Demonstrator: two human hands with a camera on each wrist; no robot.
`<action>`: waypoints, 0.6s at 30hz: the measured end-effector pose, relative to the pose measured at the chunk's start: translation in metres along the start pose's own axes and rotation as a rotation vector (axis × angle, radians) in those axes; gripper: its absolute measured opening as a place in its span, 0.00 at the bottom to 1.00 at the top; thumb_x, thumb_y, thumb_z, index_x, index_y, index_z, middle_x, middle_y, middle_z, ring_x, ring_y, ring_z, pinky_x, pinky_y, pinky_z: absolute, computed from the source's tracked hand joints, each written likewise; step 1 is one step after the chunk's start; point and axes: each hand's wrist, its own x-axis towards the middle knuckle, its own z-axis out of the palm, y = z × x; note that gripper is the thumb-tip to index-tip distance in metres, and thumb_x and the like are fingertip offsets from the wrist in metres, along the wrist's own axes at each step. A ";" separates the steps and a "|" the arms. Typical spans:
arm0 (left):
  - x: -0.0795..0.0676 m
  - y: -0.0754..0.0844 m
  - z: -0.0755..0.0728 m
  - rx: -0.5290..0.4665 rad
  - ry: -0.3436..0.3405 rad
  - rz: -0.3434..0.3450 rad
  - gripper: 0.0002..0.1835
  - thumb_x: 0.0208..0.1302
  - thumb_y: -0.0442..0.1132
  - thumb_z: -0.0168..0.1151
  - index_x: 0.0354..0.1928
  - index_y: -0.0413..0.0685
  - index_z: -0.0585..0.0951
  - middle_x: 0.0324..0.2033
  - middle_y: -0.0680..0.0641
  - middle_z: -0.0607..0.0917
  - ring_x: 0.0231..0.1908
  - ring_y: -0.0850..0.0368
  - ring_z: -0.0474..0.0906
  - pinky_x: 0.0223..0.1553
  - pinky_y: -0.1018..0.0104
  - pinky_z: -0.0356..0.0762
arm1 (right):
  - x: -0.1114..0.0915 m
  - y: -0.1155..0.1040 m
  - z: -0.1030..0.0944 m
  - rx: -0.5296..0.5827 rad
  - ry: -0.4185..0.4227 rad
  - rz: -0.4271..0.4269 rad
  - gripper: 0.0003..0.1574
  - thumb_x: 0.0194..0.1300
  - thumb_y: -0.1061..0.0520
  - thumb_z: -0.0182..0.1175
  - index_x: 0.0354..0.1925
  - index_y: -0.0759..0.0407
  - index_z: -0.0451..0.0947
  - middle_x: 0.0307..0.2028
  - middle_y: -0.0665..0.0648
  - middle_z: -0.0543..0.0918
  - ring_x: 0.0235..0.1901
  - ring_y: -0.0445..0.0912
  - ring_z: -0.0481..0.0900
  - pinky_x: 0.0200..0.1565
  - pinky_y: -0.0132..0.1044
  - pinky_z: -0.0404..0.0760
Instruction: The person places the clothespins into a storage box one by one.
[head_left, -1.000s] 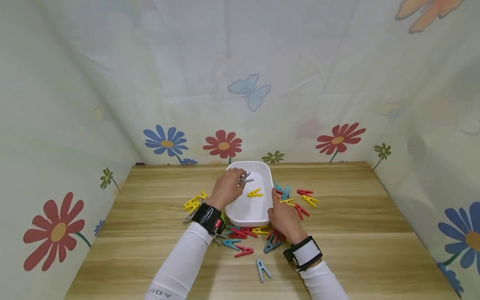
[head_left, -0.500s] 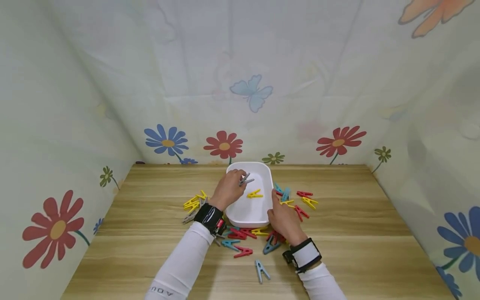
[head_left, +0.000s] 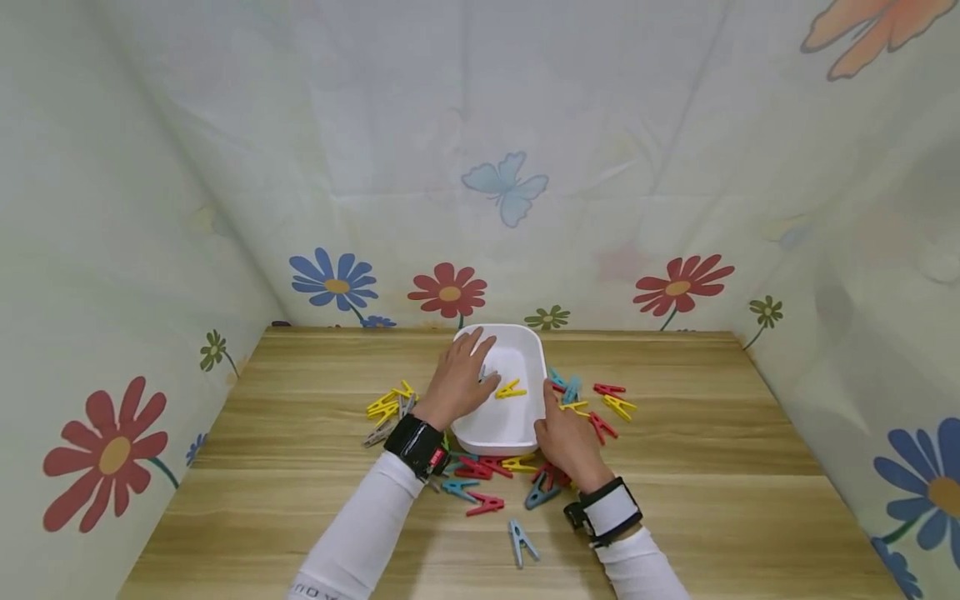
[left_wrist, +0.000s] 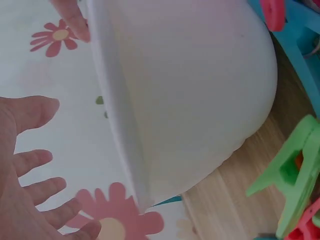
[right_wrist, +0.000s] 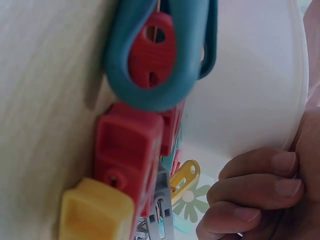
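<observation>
In the head view my left hand [head_left: 457, 379] is over the left side of a white plastic tub [head_left: 501, 429], fingers spread and nothing in its grasp. A grey clothespin [head_left: 483, 374] shows partly beside its thumb, inside the tub. A yellow clothespin [head_left: 511, 389] lies on the tub's floor. My right hand [head_left: 568, 437] grips the tub's right rim, with the index finger along the edge. From the right wrist, its other fingers [right_wrist: 255, 185] appear curled against the outside wall. The left wrist view has my left hand [left_wrist: 40, 185] with its fingers apart beyond the rim.
Red, blue and yellow clothespins [head_left: 480, 468] crowd the tub's near side. More lie to its right [head_left: 602, 425] and yellow and grey ones to its left [head_left: 384, 408]. A pale blue clothespin [head_left: 522, 543] lies nearest me. A flowered cloth [head_left: 360, 208] encloses the wooden table [head_left: 712, 467].
My left hand has let go of the grey clothespin, which now lies in the tub, and its fingers have spread. My right hand stays at the rim.
</observation>
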 end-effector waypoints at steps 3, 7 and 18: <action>-0.010 0.004 -0.008 0.008 0.037 0.033 0.33 0.61 0.52 0.56 0.67 0.51 0.62 0.67 0.42 0.57 0.65 0.44 0.49 0.61 0.43 0.52 | 0.000 0.000 0.000 0.004 -0.013 0.009 0.40 0.63 0.55 0.50 0.69 0.61 0.49 0.11 0.52 0.66 0.09 0.46 0.63 0.13 0.39 0.61; -0.028 0.010 -0.023 0.034 0.064 0.089 0.33 0.63 0.53 0.55 0.67 0.51 0.61 0.67 0.43 0.57 0.65 0.45 0.49 0.61 0.44 0.52 | -0.003 0.000 0.001 0.007 -0.031 0.022 0.40 0.63 0.54 0.50 0.70 0.61 0.48 0.11 0.52 0.66 0.09 0.46 0.64 0.13 0.38 0.62; -0.079 0.009 -0.045 0.148 0.075 0.179 0.36 0.58 0.55 0.59 0.67 0.52 0.61 0.67 0.44 0.58 0.65 0.46 0.49 0.60 0.46 0.54 | 0.000 0.001 0.001 0.004 -0.018 0.017 0.41 0.63 0.54 0.50 0.70 0.60 0.47 0.11 0.52 0.67 0.09 0.46 0.64 0.14 0.39 0.62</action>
